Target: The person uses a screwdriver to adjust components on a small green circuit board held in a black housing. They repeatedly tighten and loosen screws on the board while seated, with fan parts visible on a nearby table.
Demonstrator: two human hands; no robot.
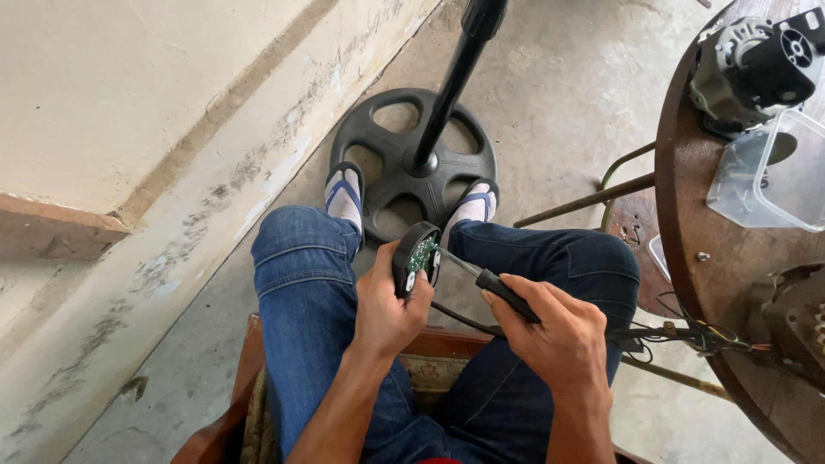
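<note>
Black housing: a small oval plastic shell [416,256], black outside, held up between the knees, with a green circuit board [422,254] showing inside it.
Left hand: the left hand [386,309] is clamped round the shell's near end, fingers wrapped, thumb up its side.
Right hand: the right hand [555,331] is closed tight on the black grip of a screwdriver [490,282]; the thin metal shaft slants far-left and its tip meets the board's edge.
Hands together: close, a little apart, joined only by tool and shell.
Cable: a dark cord [464,320] runs from under the shell, passes below the right hand and goes right to the table, where it frays into thin coloured wires [718,337].
Lap: rough blue denim jeans [305,292], knees spread; striped sandals over white socks rest on the stand base.
Stand base: a round black plastic disc [388,163] with cut-outs, flat on the concrete floor, a black pole [451,82] rising from its hub; the pole's top is cut off.
Table: a round dark wooden top [687,215] on the right, worn and scratched, partly out of frame.
Container: a clear plastic tub [769,176] on the table; its contents are hard to make out.
Motor: a grey-and-black motor [752,64] at the far edge, cropped.
Near right: a dark, rusty lump [795,314], too cut off to tell.
</note>
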